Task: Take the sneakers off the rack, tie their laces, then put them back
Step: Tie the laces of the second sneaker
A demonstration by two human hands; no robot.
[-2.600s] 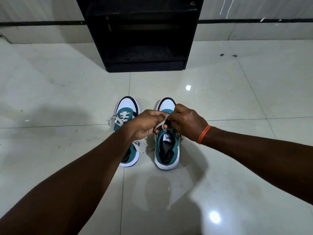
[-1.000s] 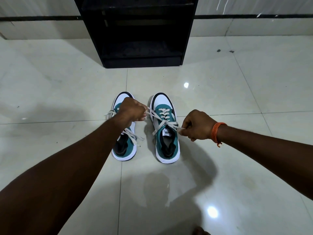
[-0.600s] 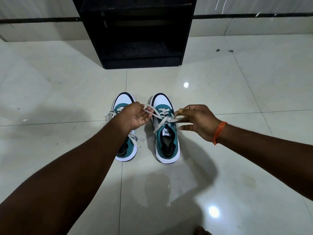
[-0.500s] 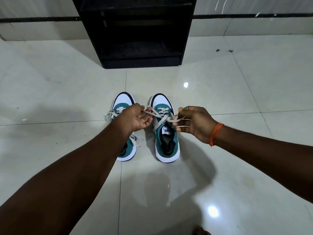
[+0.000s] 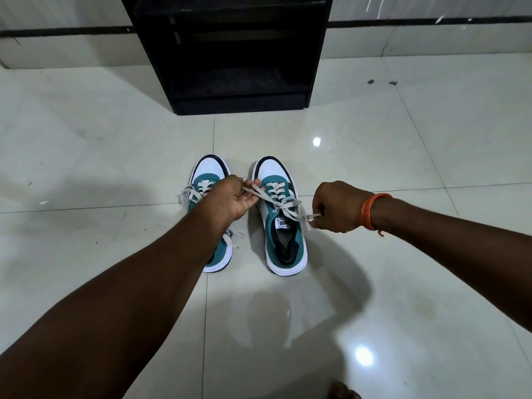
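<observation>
Left teal-and-white sneaker [image 5: 211, 197] stands on the glossy tiled floor [image 5: 374, 156], laces apparently bowed, though partly hidden. Left hand [image 5: 230, 198] pinches one flat grey lace [image 5: 283, 207] of the right teal-and-white sneaker [image 5: 283, 223]; right hand [image 5: 335, 207], fist-curled, pinches the other end. Laces are soft and limp: grip near the knot. Sneakers look light.

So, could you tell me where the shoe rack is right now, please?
In the head view the black rack stands against the wall at top centre, beyond the two sneakers on the floor.
</observation>
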